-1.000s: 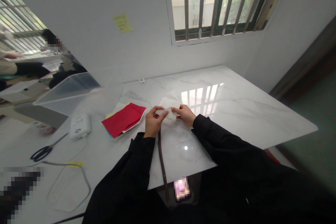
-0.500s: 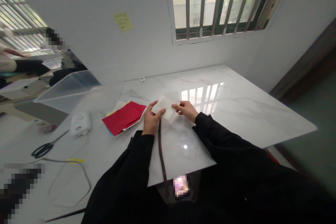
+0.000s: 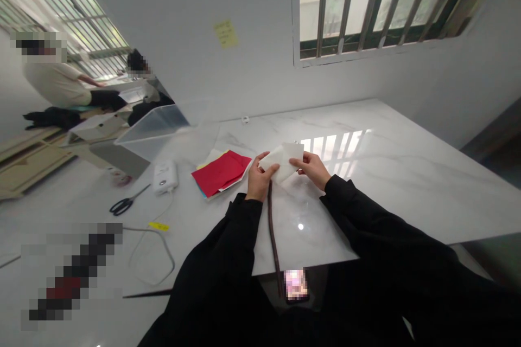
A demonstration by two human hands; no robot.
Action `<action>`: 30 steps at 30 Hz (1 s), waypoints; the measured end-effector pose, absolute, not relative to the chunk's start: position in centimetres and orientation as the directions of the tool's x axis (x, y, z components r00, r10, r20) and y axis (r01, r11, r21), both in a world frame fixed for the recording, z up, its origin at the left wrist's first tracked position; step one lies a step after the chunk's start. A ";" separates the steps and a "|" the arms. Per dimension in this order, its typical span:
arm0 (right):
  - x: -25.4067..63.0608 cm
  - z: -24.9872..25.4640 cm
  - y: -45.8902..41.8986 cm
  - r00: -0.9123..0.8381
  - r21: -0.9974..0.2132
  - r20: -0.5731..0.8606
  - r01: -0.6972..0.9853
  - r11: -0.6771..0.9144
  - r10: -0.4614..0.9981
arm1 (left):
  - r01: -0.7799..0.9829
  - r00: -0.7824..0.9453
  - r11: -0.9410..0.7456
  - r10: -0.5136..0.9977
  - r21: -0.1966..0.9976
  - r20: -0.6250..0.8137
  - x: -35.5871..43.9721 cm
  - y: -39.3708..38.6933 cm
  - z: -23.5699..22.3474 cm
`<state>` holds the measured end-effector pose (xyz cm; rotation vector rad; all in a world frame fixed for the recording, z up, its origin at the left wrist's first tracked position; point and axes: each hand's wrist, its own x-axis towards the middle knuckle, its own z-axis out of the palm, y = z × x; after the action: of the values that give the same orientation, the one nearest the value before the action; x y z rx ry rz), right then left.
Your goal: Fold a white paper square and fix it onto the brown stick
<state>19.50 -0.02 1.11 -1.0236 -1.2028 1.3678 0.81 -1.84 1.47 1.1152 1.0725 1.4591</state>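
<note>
A folded piece of off-white paper [image 3: 285, 165] is held above the white marbled table [image 3: 407, 173]. My left hand [image 3: 260, 176] grips its left side, thumb on top and fingers behind. On the right edge, my right hand [image 3: 312, 168] pinches the paper between thumb and fingers. A long dark brown strap or cord [image 3: 271, 222] runs from below the paper over the table's front edge. Left of my left hand lies a stack of coloured sheets with red paper [image 3: 222, 172] on top.
Black-handled scissors [image 3: 124, 204], a white power strip [image 3: 165, 177] and its grey cable [image 3: 173, 260] lie to the left. A clear plastic bin [image 3: 152, 127] stands behind them. A lit phone [image 3: 296, 286] is below the table's front edge. Two people sit at the far left.
The view has swung left, so everything appears farther right. The paper's flaps look spread wider to the right in my hands; both hands keep hold of it.
</note>
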 end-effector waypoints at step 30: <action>19.2 1.2 0.1 -0.319 -0.989 -0.073 -0.097 -0.109 0.945 | -0.228 0.009 -0.044 0.999 0.973 0.048 0.5 -1.7 2.2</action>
<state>19.17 0.14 1.18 -1.0222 -1.3059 1.5644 0.45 -1.66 2.15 1.0777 1.0056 1.3322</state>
